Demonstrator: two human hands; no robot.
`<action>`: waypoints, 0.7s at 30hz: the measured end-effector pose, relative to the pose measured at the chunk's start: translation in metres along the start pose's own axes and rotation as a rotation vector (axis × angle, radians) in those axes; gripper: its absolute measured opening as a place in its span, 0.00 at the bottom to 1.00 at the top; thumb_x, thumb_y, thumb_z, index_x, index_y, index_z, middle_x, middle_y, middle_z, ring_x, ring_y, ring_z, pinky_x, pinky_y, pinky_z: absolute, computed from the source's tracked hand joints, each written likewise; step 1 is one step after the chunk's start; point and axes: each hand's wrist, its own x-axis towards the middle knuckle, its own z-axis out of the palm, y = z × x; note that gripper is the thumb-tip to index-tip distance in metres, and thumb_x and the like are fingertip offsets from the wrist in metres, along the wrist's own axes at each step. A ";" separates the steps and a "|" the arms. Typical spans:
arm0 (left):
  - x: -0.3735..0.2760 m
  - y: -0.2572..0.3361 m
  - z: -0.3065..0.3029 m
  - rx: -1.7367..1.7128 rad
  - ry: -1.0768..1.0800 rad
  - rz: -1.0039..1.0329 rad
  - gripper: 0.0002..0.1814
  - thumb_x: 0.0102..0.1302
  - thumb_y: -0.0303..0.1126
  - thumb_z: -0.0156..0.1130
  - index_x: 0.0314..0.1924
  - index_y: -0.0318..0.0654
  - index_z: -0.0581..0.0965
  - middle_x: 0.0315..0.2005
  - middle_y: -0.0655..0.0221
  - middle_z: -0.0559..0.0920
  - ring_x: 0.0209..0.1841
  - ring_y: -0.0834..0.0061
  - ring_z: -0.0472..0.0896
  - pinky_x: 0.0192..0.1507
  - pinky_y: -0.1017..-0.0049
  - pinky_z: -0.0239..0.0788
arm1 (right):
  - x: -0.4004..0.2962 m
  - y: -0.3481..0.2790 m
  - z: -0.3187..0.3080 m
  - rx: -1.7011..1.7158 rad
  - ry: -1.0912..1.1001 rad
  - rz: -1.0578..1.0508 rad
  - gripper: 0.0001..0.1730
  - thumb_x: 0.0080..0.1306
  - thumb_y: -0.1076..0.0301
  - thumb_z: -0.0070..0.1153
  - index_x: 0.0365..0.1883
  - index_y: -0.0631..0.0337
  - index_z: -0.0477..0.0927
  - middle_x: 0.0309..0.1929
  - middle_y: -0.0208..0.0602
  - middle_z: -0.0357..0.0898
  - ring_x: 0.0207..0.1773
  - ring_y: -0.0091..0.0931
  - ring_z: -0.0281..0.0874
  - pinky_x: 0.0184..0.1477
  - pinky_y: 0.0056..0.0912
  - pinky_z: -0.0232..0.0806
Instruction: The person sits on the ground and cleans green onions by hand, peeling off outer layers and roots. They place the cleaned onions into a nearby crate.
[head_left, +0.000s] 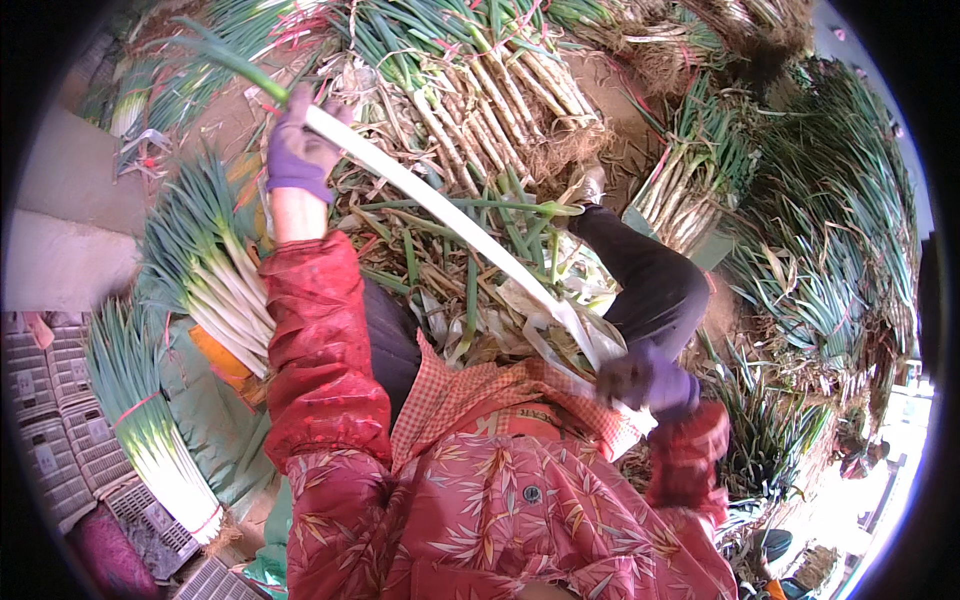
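A long leek-like green onion (442, 210) stretches diagonally across the view, its white shaft running from upper left to lower right. My left hand (306, 146), in a purple and grey work glove, grips it where the green leaves begin. Near the root end my right hand (649, 379), gloved alike and slightly blurred, is closed on a pale outer layer that hangs partly away from the shaft; whether it also holds the shaft itself is unclear. Under the onion, between the legs, lies a heap of stripped leaves and husks (480, 300).
Untrimmed onions with roots (487, 112) lie ahead. Cleaned onions (225, 285) rest to the left, beside a banded bundle (150, 427). Grey plastic crates (97, 442) stand at the far left. Large piles of green onions (825, 225) line the right side.
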 end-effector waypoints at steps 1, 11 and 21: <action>-0.001 -0.001 0.011 -0.061 0.154 -0.059 0.15 0.57 0.34 0.68 0.41 0.38 0.73 0.36 0.62 0.73 0.40 0.64 0.74 0.44 0.61 0.75 | -0.031 0.038 0.005 -0.242 -0.110 0.168 0.09 0.52 0.64 0.59 0.27 0.61 0.82 0.19 0.34 0.77 0.24 0.26 0.76 0.27 0.30 0.67; 0.037 0.023 -0.053 -0.162 0.076 0.065 0.18 0.60 0.35 0.66 0.41 0.35 0.68 0.31 0.63 0.73 0.33 0.66 0.75 0.35 0.65 0.76 | 0.019 -0.021 0.030 -0.241 0.749 -0.173 0.28 0.54 0.63 0.61 0.53 0.62 0.73 0.33 0.50 0.79 0.32 0.36 0.80 0.32 0.35 0.69; -0.169 0.044 0.022 0.120 -0.208 0.353 0.29 0.50 0.16 0.60 0.54 0.35 0.64 0.26 0.60 0.80 0.16 0.72 0.76 0.18 0.74 0.71 | 0.180 -0.137 0.098 -0.157 0.325 -0.559 0.16 0.55 0.62 0.67 0.35 0.64 0.80 0.17 0.35 0.78 0.16 0.20 0.74 0.19 0.25 0.64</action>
